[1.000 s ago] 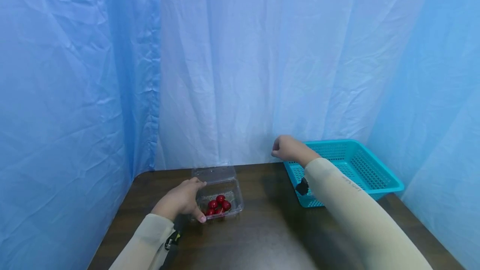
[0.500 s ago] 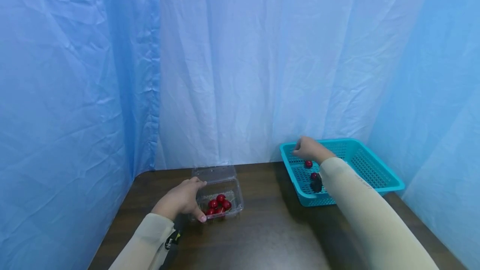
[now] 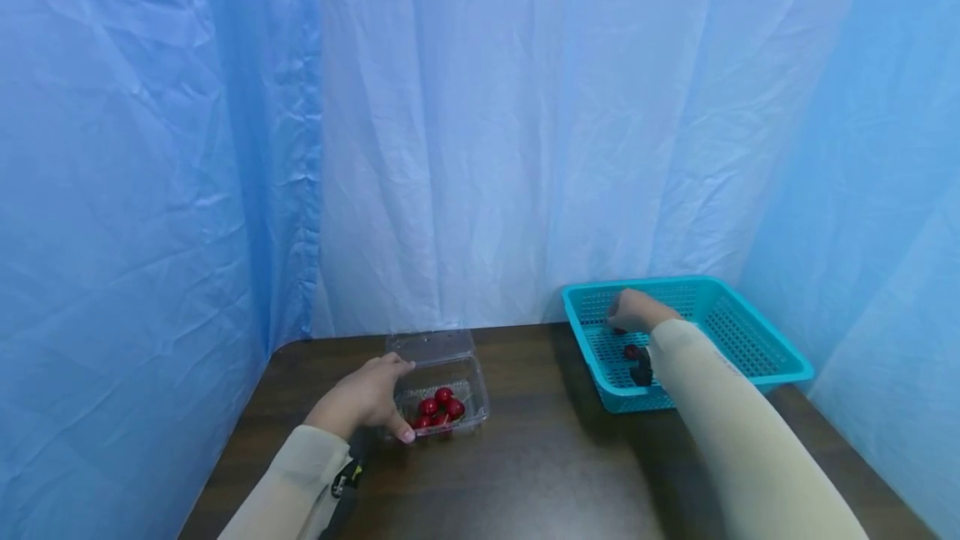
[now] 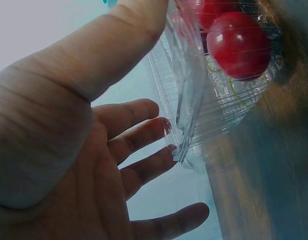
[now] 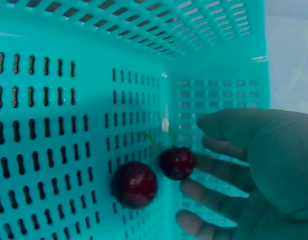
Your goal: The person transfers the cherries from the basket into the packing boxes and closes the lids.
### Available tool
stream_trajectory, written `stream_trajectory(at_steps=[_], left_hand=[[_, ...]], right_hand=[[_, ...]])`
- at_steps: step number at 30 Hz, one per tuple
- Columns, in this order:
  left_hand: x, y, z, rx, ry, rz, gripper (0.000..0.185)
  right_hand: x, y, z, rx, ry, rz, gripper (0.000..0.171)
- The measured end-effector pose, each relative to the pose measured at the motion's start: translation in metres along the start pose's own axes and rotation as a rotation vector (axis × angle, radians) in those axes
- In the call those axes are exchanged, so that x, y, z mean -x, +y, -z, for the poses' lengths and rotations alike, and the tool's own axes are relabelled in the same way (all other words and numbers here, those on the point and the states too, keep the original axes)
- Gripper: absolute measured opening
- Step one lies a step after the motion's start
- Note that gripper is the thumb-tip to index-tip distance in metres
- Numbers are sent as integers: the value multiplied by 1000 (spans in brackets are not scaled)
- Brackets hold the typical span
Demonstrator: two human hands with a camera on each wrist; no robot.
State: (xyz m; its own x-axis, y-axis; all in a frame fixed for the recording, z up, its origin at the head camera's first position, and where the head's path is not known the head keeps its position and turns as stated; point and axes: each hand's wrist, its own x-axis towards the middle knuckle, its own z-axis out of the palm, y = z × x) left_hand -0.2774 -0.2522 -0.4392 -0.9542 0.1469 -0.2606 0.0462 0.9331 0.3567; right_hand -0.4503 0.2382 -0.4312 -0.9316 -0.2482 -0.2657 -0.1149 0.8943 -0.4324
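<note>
Two cherries (image 5: pixel 154 177) lie in my teal basket (image 3: pixel 750 357) beside my relaxed, empty right hand (image 3: pixel 633 312); my left hand (image 3: pixel 363 398) grips the clamshell (image 3: pixel 450 390) on the dark wooden table (image 3: pixel 540 457), blue curtains (image 3: pixel 480 123) around.

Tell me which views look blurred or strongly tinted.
Head view: sharp, evenly lit, all bluish from the curtains. Left wrist view: left hand and clear plastic box close and soft. Right wrist view: teal cast from the perforated plastic basket, dark red cherries slightly soft.
</note>
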Motion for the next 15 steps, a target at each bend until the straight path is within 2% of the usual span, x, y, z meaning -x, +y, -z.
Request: stream_trajectory(at_steps=[8, 13, 15], left_hand=[[0, 1, 0, -7, -4, 10, 122], [1, 2, 0, -4, -7, 10, 121], [1, 2, 1, -4, -6, 7, 122]], right_hand=[[1, 6, -7, 25, 44, 25, 20], [3, 2, -12, 39, 41, -24, 22], [4, -2, -13, 34, 37, -45, 16]])
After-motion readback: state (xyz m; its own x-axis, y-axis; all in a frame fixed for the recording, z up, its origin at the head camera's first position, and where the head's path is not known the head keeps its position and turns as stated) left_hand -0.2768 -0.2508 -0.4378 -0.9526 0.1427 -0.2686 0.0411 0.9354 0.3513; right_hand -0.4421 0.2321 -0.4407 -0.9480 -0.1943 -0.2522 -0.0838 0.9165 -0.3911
